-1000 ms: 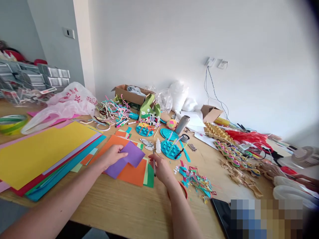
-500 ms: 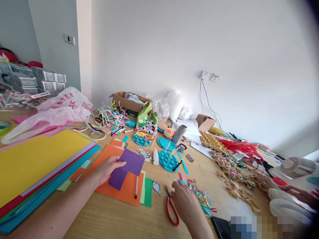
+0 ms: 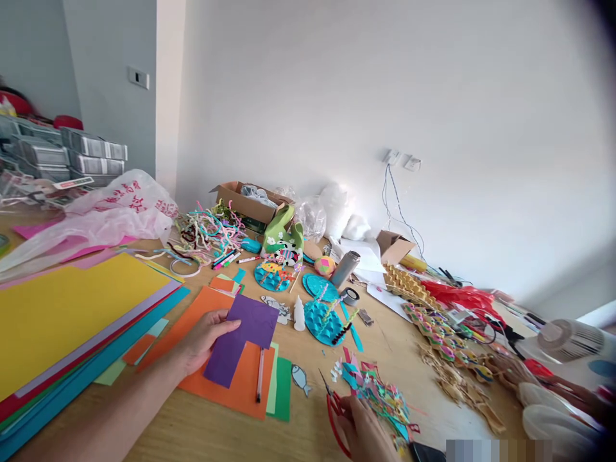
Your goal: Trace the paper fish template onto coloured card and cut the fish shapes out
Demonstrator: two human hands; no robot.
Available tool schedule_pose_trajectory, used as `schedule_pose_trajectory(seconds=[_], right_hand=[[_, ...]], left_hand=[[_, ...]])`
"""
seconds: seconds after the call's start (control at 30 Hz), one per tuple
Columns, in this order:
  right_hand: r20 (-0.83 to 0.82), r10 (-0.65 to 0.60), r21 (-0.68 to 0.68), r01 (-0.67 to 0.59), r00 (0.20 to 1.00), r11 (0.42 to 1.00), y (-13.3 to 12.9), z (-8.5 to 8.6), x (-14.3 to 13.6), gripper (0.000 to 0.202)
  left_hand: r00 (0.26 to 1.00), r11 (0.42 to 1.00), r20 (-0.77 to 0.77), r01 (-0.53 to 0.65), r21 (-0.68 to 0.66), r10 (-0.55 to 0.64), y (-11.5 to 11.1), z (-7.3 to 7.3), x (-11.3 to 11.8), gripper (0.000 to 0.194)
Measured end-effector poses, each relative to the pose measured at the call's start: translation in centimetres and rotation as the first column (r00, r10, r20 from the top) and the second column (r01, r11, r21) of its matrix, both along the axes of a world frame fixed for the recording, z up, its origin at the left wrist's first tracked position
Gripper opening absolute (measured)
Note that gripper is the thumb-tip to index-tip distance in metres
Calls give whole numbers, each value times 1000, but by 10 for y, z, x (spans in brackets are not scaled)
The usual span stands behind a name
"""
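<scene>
Wooden counter (image 3: 206, 436) against a pale wall (image 3: 298, 96), both hands over paper and scissors

Left grip (image 3: 205, 340) pinches the edge of the purple paper (image 3: 255, 324), thumb on top, the forearm slanting in from the lower left. Right grip (image 3: 368, 433) sits low at the bottom edge, back of the hand uppermost, fingers against the handles of the red-handled scissors (image 3: 333, 410); whether they have closed around them I cannot tell. The blades point away from the person and slightly left.

Below the purple paper lies orange paper (image 3: 240, 401), with a pen (image 3: 260, 378) on it and green paper (image 3: 283, 394) sticking out on the right. Between that and the scissors rests a fish cut-out (image 3: 301, 380). Coloured scraps (image 3: 385, 391) spread just beyond the right grip. Farther back stand a white bottle (image 3: 299, 316) and a steel flask (image 3: 346, 268); large coloured sheets (image 3: 86, 305) lie stacked at left.
</scene>
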State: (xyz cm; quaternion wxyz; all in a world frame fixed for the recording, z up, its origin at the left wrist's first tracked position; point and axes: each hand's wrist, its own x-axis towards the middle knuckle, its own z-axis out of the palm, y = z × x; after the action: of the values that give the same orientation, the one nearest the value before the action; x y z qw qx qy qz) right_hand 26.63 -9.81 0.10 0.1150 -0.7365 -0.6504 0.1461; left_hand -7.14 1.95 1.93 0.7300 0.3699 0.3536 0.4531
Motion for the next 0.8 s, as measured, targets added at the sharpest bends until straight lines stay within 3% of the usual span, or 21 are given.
schedule_pose_trajectory(seconds=[0.07,0.17,0.27,0.37,0.47,0.53,0.6,0.8], right_hand=[[-193,65,136,-38,979,990,2,22,1,29],[-451,196,272,-74,871,959,15,67,-20,32],[-684,365,395,-100,632,913,39,92,-58,28],[-816,408,411,-85,410,908,63,76,-92,29],[-886,342,373,43,313,927,77,40,-109,36],[-894,348,367,16,283,930,79,23,-113,38],[-900,348,357,-13,264,934,77,17,-116,41],[-926,253,264,2,279,964,71,23,-132,41]], left_hand=[[1000,1000,13,-9,-5,9,-1,2,1,33],[1000,1000,10,-20,-23,21,-3,4,3,34],[1000,1000,9,-15,-26,15,-4,6,3,35],[999,999,12,-33,-7,33,-3,6,-1,34],[999,999,2,-36,4,36,-1,5,-5,34],[1000,1000,-3,-16,19,17,-1,4,-6,34],[1000,999,-18,13,43,-12,-2,3,-5,32],[992,987,-102,83,135,-69,-5,1,-2,32]])
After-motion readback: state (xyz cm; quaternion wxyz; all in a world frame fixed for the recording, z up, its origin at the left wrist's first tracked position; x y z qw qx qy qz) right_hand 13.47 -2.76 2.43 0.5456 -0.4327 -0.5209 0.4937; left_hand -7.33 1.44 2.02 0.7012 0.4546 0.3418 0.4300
